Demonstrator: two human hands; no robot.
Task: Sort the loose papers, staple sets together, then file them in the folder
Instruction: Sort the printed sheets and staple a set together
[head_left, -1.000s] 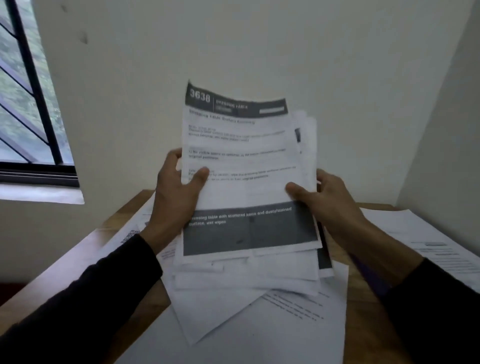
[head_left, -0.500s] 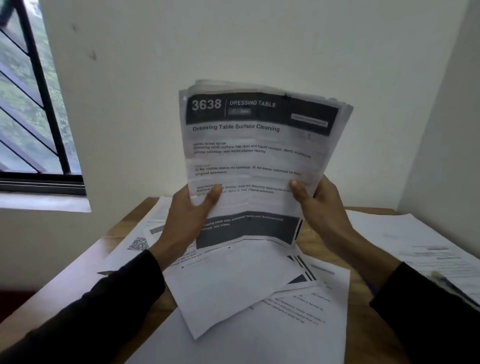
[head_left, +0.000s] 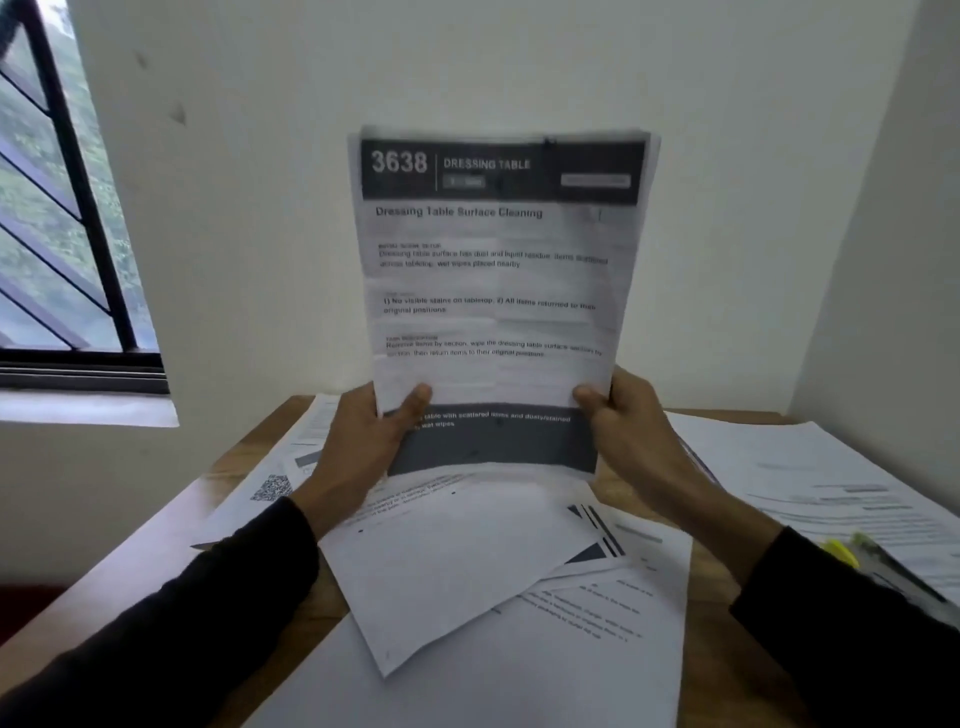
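Head camera shows the left hand (head_left: 358, 457) and the right hand (head_left: 631, 431) holding a stack of papers (head_left: 493, 291) upright above the wooden counter (head_left: 244, 452). Each thumb presses the front sheet near its lower corner, with the fingers curled behind. Loose sheets (head_left: 467, 566) lie scattered on the counter below, and a yellow highlighter (head_left: 839, 552) rests on papers at the right.

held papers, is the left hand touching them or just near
Touching. The head view shows the left hand gripping the held papers at their lower left edge, thumb pressed across the front.
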